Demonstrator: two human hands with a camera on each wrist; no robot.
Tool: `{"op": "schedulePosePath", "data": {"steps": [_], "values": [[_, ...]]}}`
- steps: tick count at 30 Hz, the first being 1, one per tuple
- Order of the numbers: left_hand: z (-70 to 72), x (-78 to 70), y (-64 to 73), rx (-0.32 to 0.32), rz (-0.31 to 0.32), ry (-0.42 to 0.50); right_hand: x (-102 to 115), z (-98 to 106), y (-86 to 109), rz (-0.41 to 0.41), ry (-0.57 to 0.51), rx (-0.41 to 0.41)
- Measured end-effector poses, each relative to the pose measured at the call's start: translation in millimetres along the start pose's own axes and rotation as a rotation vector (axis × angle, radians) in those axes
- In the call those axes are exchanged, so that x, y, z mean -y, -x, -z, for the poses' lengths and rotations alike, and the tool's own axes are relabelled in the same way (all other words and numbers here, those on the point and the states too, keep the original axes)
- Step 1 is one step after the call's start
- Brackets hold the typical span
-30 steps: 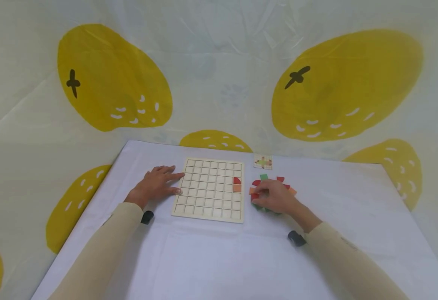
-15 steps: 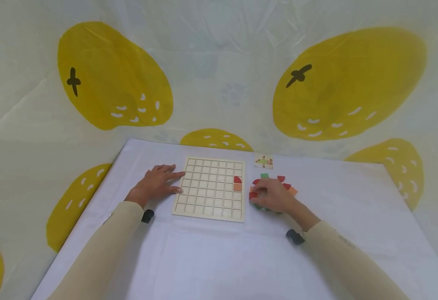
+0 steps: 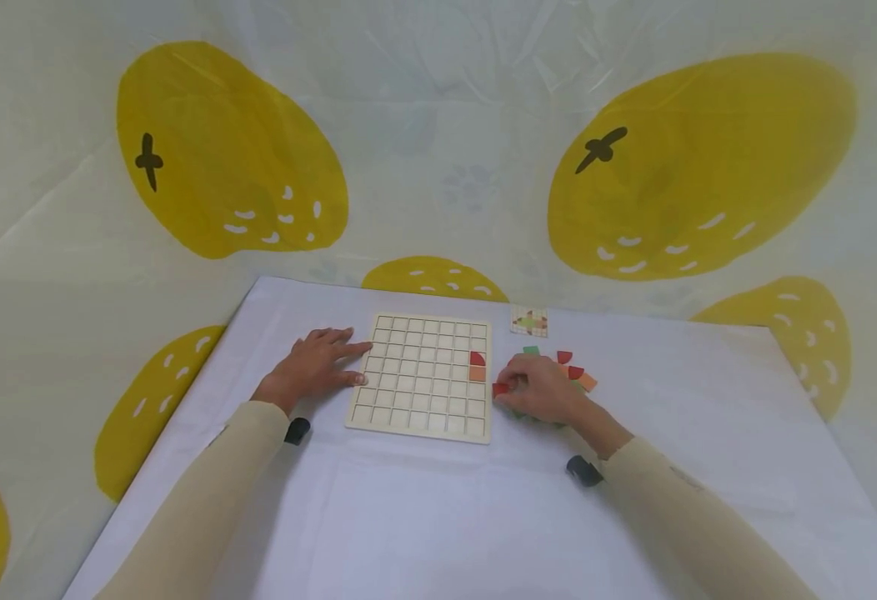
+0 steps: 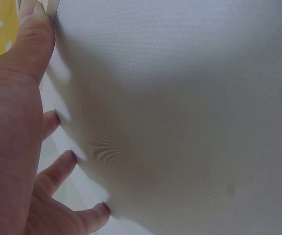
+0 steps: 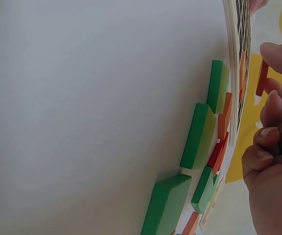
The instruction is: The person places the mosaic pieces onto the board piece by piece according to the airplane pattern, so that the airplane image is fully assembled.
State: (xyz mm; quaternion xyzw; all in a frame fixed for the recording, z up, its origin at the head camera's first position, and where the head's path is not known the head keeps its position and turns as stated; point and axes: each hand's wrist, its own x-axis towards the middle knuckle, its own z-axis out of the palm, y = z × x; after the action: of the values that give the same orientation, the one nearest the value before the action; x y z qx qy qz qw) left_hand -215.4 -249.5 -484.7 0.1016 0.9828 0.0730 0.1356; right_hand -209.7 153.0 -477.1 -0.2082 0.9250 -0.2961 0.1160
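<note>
Head view: my left hand [image 3: 314, 368] is down on the white worktop [image 3: 408, 517], fingers [image 3: 352, 350] spread, thumb and index tip touching the left edge of the grid board [image 3: 418, 407]. My right hand [image 3: 547, 387] has a red piece [image 3: 500, 390] pinched just beside the board's right edge, loose pieces [image 3: 587, 382] around it.

Left wrist view: fingers well apart, thumb on the board.

Right wrist view: thumb and finger clamped on the red piece, green pieces [image 5: 198, 136] nearby.

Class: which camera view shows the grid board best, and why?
The head view: from above, the grid board shows nearly whole. The right wrist view has it almost edge-on; the left wrist view, just a sliver up top.
</note>
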Motion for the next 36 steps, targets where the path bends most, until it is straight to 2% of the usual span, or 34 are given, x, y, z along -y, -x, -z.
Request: {"op": "schedulePosePath", "data": {"steps": [4, 17, 26, 36], "values": [[0.0, 0.1, -0.2, -0.001, 0.002, 0.005, 2, -1, -1.8, 0.026, -0.008, -0.006], [-0.2, -0.9, 0.6, 0.004, 0.021, 0.018, 5, -9, -9.5, 0.002, 0.002, 0.024], [0.8, -0.4, -1.0, 0.011, 0.018, 0.014, 9, -12, -12.1, 0.031, 0.009, 0.003], [-0.7, -0.8, 0.8, 0.001, 0.018, 0.023, 9, -18, -16.2, 0.011, 0.004, 0.010]]}}
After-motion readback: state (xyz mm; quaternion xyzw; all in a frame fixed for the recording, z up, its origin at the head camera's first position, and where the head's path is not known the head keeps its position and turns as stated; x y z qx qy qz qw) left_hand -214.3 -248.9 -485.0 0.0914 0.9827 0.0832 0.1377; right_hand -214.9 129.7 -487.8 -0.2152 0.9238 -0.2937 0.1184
